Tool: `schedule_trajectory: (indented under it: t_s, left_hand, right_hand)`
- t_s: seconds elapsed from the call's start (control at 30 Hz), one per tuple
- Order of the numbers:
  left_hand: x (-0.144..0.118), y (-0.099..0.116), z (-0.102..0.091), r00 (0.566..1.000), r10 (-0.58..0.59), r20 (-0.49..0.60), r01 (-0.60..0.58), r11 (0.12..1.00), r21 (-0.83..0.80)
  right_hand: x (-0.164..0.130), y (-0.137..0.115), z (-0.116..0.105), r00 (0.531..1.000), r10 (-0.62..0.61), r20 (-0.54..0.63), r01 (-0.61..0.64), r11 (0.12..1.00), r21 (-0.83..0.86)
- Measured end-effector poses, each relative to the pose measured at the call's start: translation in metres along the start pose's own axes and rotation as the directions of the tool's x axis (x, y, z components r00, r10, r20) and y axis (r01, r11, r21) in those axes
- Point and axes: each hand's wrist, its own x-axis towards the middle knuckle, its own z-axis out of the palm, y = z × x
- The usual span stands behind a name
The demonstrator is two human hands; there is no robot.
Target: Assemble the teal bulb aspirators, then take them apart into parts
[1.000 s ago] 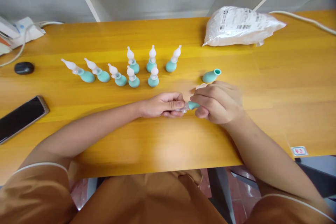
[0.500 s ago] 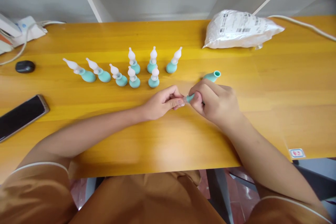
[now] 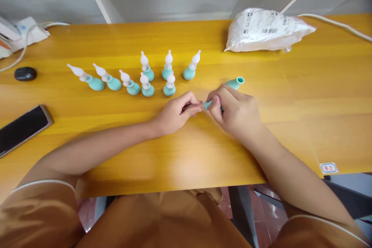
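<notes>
Both hands now nearer the row of finished droppers [image 3: 148, 77], left hand [image 3: 174, 114] pinching what looks like a clear tip, right hand [image 3: 235, 110] closed around a teal bulb [image 3: 208, 104], seemingly pressed together above the yellow table [image 3: 186, 155]

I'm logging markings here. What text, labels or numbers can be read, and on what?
None can be read.
White bag: printed label with barcodes, too small to read.
Sticker on the table edge: red mark, blurred.
Phone: dark screen, no text.
</notes>
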Motion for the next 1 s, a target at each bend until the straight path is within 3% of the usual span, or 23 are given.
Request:
schedule_trajectory:
  t_s: [0.5, 1.0]
  left_hand:
    - [-0.0021, -0.0011, -0.0007, 0.995, -0.017, -0.095, 0.025, 0.996, 0.084]
    - [-0.0016, -0.0049, -0.0014, 0.986, 0.027, -0.164, -0.015, 0.997, 0.077]
  right_hand:
    - [0.0011, -0.0061, 0.0031, 0.994, 0.103, -0.035, -0.099, 0.991, 0.088]
    - [0.0018, -0.0070, -0.0003, 0.999, 0.051, 0.007, -0.051, 0.989, 0.137]
